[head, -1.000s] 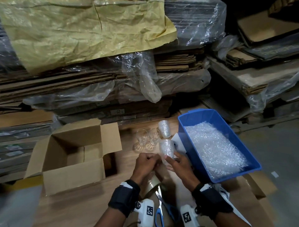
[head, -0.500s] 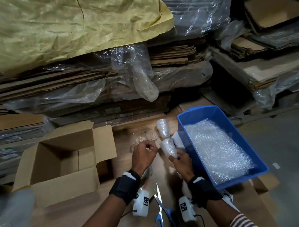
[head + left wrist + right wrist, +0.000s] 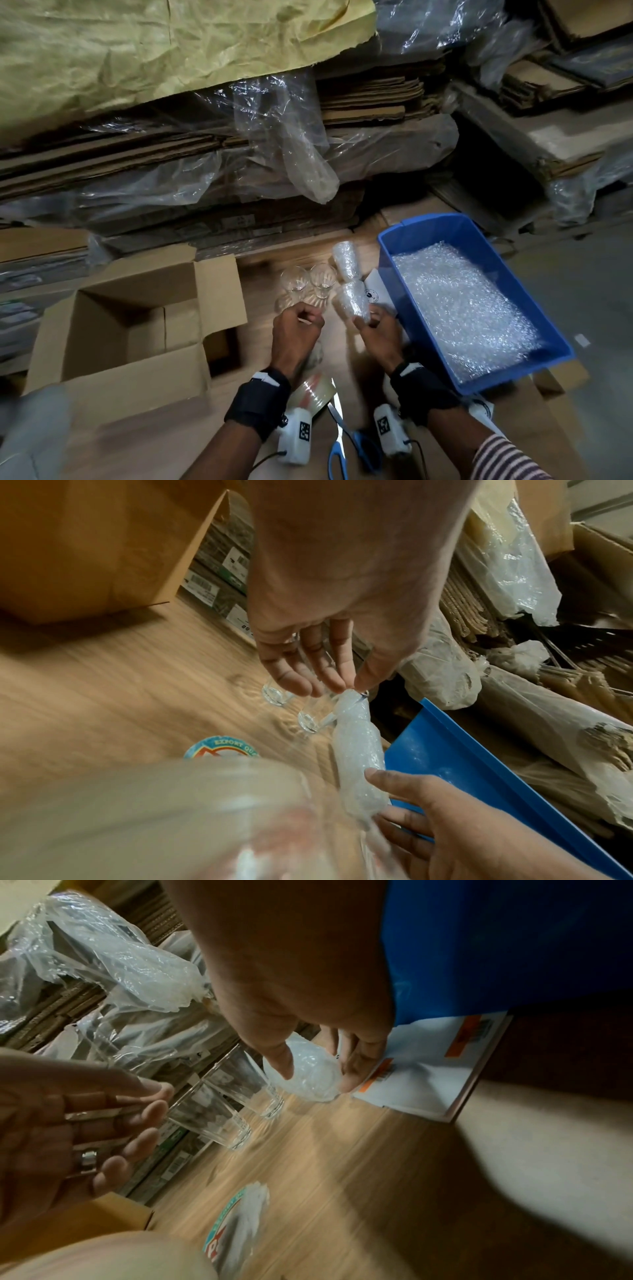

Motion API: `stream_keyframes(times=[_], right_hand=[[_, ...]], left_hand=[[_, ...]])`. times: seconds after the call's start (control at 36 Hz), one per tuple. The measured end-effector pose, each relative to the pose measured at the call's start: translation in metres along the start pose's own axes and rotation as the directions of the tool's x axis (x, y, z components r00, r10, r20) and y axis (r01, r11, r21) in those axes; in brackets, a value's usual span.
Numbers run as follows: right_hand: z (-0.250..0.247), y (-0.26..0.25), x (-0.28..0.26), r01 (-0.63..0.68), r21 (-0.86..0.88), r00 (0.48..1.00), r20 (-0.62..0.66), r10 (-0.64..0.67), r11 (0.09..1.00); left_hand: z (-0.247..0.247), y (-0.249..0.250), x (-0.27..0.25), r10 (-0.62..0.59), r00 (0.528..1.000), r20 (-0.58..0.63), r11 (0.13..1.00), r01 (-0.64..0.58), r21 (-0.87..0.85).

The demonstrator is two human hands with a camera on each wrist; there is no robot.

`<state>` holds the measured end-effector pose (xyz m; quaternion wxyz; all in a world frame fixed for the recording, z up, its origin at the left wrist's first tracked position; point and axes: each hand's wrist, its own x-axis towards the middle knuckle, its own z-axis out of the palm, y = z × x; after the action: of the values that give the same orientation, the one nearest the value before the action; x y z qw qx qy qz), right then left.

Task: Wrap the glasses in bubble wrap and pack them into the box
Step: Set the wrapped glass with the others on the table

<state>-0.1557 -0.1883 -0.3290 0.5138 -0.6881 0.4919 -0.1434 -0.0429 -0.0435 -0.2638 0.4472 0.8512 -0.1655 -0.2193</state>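
Observation:
My right hand point(image 3: 368, 322) grips a glass wrapped in bubble wrap point(image 3: 351, 301), tilted, just left of the blue bin; the right wrist view shows thumb and fingers round it point(image 3: 308, 1074). A second wrapped glass point(image 3: 346, 260) stands behind it. Two bare glasses point(image 3: 294, 281) stand side by side on the wooden top. My left hand point(image 3: 301, 317) hovers just in front of them with relaxed fingers and holds nothing that I can make out point(image 3: 322, 685). The open cardboard box point(image 3: 113, 370) sits at the left; its inside looks empty.
The blue bin point(image 3: 428, 222) at the right holds sheets of bubble wrap point(image 3: 462, 308). A tape roll point(image 3: 313, 390) and blue-handled scissors point(image 3: 337, 442) lie near my wrists. A white card point(image 3: 375, 291) lies by the bin. Stacks of flattened cardboard under plastic film rise behind.
My left hand let go of the wrapped glass and moved left toward the bare glasses. The right hand kept the wrapped glass and shifted it slightly right.

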Motion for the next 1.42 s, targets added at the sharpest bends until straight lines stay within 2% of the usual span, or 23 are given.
stream_keyframes(times=[0.17, 0.31, 0.39, 0.44, 0.5, 0.58, 0.67, 0.72, 0.83, 0.94, 1.03, 1.17, 1.33, 1.42], right_hand=[[-0.007, -0.008, -0.005, 0.047, -0.066, 0.998, 0.037, -0.044, 0.997], [-0.005, -0.012, -0.009, 0.061, -0.126, 0.998, -0.026, -0.064, 0.990], [-0.007, -0.028, -0.019, 0.144, -0.166, 0.983, -0.092, -0.161, 0.975], [-0.005, -0.038, -0.023, 0.264, -0.097, 0.958, -0.092, -0.273, 0.960], [0.001, -0.048, -0.025, 0.329, 0.007, 0.944, -0.026, -0.328, 0.944], [0.014, -0.064, -0.026, 0.345, 0.082, 0.929, 0.112, -0.353, 0.935], [0.030, -0.077, -0.024, 0.397, 0.045, 0.894, 0.210, -0.397, 0.917], [0.039, -0.083, -0.021, 0.396, 0.001, 0.890, 0.245, -0.384, 0.918], [0.049, -0.090, -0.016, 0.431, -0.097, 0.878, 0.272, -0.393, 0.897], [0.056, -0.091, -0.014, 0.428, -0.165, 0.876, 0.316, -0.364, 0.888], [0.063, -0.086, -0.013, 0.433, -0.185, 0.874, 0.326, -0.360, 0.882], [0.068, -0.085, -0.020, 0.410, -0.069, 0.876, 0.310, -0.371, 0.910], [0.065, -0.089, -0.026, 0.407, 0.037, 0.868, 0.294, -0.399, 0.913], [0.062, -0.087, -0.026, 0.371, 0.051, 0.878, 0.305, -0.368, 0.927]], left_hand=[[-0.008, -0.006, 0.002, -0.051, 0.997, -0.066, 0.997, 0.047, -0.057], [-0.014, -0.010, 0.004, -0.084, 0.989, -0.124, 0.993, 0.072, -0.097], [-0.018, -0.012, 0.009, -0.111, 0.980, -0.163, 0.986, 0.087, -0.143], [-0.019, -0.012, 0.012, -0.130, 0.978, -0.161, 0.982, 0.104, -0.160], [-0.021, -0.010, 0.016, -0.141, 0.979, -0.147, 0.977, 0.114, -0.182], [-0.022, -0.010, 0.023, -0.126, 0.985, -0.116, 0.972, 0.100, -0.213], [-0.024, -0.010, 0.030, -0.106, 0.993, -0.053, 0.959, 0.088, -0.269], [-0.026, -0.007, 0.034, -0.096, 0.995, -0.010, 0.952, 0.089, -0.291], [-0.031, -0.009, 0.043, -0.013, 0.995, 0.095, 0.963, 0.038, -0.267], [-0.034, -0.009, 0.051, 0.015, 0.987, 0.157, 0.977, 0.020, -0.213], [-0.034, -0.010, 0.054, 0.021, 0.993, 0.114, 0.984, -0.001, -0.177], [-0.036, -0.014, 0.058, -0.003, 0.999, 0.044, 0.997, 0.006, -0.078], [-0.037, -0.021, 0.054, 0.046, 0.999, -0.017, 0.996, -0.044, 0.081], [-0.039, -0.019, 0.044, 0.068, 0.998, -0.015, 0.994, -0.066, 0.082]])
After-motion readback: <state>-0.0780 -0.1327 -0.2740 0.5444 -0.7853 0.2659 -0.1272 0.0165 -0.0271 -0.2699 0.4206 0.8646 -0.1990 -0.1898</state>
